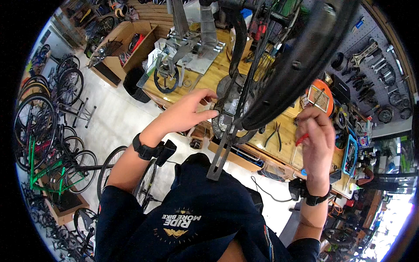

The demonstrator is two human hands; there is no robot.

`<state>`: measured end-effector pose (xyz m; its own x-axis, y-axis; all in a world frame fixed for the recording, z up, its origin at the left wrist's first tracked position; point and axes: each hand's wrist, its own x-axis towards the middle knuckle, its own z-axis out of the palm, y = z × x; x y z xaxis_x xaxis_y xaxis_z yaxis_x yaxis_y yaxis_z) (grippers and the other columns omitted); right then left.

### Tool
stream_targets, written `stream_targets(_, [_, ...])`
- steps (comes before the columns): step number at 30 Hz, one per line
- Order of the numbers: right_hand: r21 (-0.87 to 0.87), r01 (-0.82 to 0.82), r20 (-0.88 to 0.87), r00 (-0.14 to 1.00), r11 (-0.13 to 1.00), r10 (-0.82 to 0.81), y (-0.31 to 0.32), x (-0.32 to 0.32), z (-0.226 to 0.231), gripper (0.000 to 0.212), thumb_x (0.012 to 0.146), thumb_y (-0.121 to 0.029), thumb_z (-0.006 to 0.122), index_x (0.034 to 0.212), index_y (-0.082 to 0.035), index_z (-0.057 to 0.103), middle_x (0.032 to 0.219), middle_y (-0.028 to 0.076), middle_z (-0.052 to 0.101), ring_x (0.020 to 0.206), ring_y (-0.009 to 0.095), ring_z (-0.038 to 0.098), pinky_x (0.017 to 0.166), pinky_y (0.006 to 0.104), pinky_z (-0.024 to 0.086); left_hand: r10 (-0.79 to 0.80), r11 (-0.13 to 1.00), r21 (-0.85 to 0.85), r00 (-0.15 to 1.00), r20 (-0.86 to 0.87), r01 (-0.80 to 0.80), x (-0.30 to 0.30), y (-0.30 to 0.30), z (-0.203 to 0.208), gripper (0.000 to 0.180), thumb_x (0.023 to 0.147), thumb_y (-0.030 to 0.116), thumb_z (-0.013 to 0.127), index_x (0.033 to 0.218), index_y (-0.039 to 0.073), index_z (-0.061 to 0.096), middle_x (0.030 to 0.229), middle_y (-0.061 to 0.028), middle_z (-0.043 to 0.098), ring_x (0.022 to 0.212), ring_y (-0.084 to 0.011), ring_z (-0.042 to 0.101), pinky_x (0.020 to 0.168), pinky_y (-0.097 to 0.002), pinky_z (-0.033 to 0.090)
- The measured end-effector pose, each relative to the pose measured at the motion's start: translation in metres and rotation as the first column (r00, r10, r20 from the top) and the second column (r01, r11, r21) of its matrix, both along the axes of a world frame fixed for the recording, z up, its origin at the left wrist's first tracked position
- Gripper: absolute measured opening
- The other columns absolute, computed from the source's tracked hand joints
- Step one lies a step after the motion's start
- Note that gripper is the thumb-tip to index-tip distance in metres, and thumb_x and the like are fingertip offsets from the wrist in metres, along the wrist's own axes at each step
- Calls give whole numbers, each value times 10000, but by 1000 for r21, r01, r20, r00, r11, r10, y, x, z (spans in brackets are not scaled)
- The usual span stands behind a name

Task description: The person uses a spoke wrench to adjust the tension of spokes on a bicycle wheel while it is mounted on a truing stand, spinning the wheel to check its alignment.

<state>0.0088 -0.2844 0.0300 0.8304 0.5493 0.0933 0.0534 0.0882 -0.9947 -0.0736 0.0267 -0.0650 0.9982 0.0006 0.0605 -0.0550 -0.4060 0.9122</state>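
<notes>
The black, curved bicycle rim rises above the yellow wooden bench, likely stiff, best gripped along its edges. Left of the grey metal hub, the left hand curves, fingers parted, contact unclear; rightward, the right hand pinches a small red object.

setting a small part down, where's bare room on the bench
One bare patch of the wooden bench lies between the pliers and the right hand; a narrower one lies between the grey metal plate and the left hand. It's crowded at the bench's right end, around the orange dish and blue tray.
</notes>
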Motion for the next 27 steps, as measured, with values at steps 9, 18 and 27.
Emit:
stream_targets(9, [167, 34, -403, 915, 985, 36, -61, 18, -77, 226, 905, 0, 623, 1124, 55, 607, 850, 52, 625, 759, 132, 567, 724, 256, 457, -94, 982, -163, 995, 11, 95, 25, 4, 61, 433, 1004, 329, 548, 1276, -8, 552, 1170, -61, 617, 1099, -131, 544, 973, -301, 421])
stream_targets(18, [288, 236, -361, 924, 928, -123, -18, 18, -95, 165, 943, -36, 601, 1090, 30, 638, 920, 54, 654, 821, 122, 593, 785, 259, 466, -521, 798, -457, 830, -197, 393, 103, -9, 45, 397, 999, 348, 533, 1228, 26, 577, 1117, -28, 627, 1057, -114, 561, 936, -294, 433])
stream_targets(27, [34, 406, -232, 892, 913, -387, 44, 11, -74, 247, 952, -111, 627, 1177, -11, 608, 857, 1, 646, 743, 42, 577, 638, 183, 425, -468, 836, -278, 879, 86, 473, 127, -24, 17, 276, 883, 253, 714, 956, -4, 643, 773, -42, 661, 705, -107, 599, 645, -264, 474])
